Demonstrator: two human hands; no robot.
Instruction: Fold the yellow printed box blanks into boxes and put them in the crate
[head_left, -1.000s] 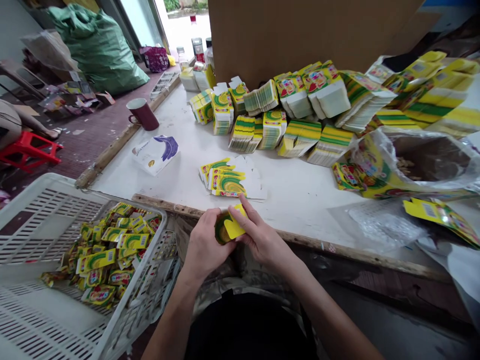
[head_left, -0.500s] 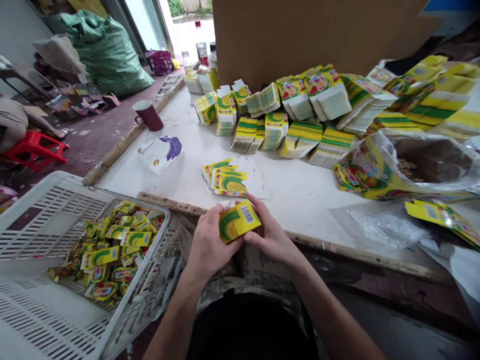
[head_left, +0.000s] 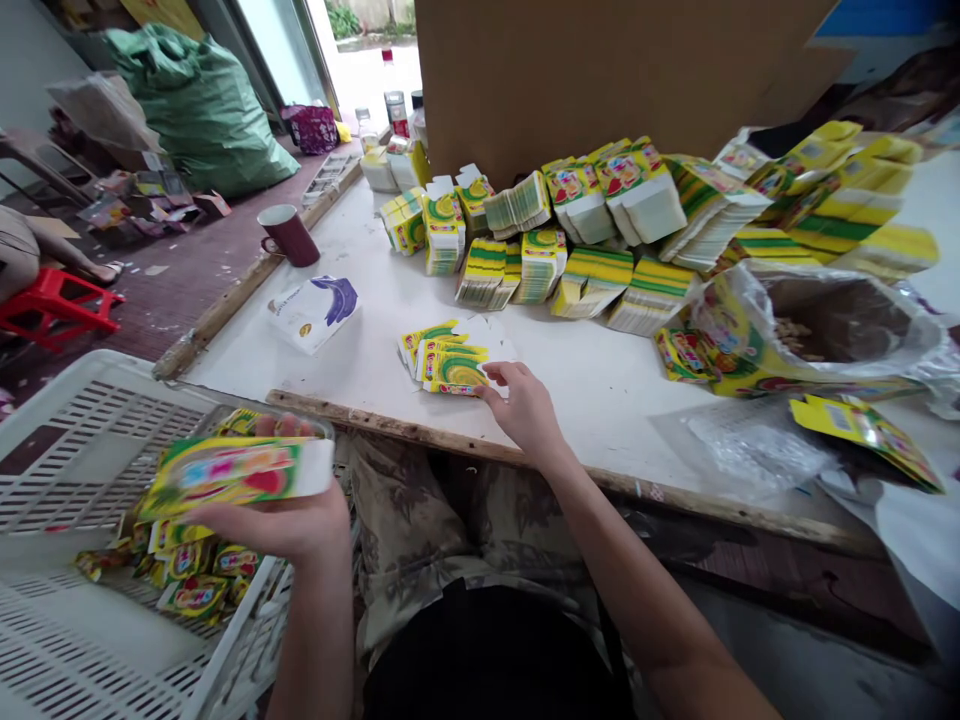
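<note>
My left hand (head_left: 296,520) holds a small yellow and green carton (head_left: 240,470) with fruit pictures between thumb and fingers. The carton is slightly blurred and hangs over the white plastic basket (head_left: 247,620), where several similar packs (head_left: 199,595) lie in a heap. On the white table, a small fanned pile of flattened yellow cartons (head_left: 450,362) sits near the front edge. My right hand (head_left: 525,405) is at the pile's right side, thumb and fingers apart, fingertips at or just touching its edge.
Bundled flat cartons (head_left: 585,200) line the back of the table before a brown cardboard panel (head_left: 600,70). A maroon mug (head_left: 290,236) and a white-purple box (head_left: 313,312) stand left. On the right are a plastic-lined box (head_left: 825,320) and clear plastic (head_left: 757,450). A seated person's leg (head_left: 60,250) shows far left.
Both hands were together around the carton above my lap. The left hand has carried it left over the basket; the right hand has let go and moved up to the flat cartons.
</note>
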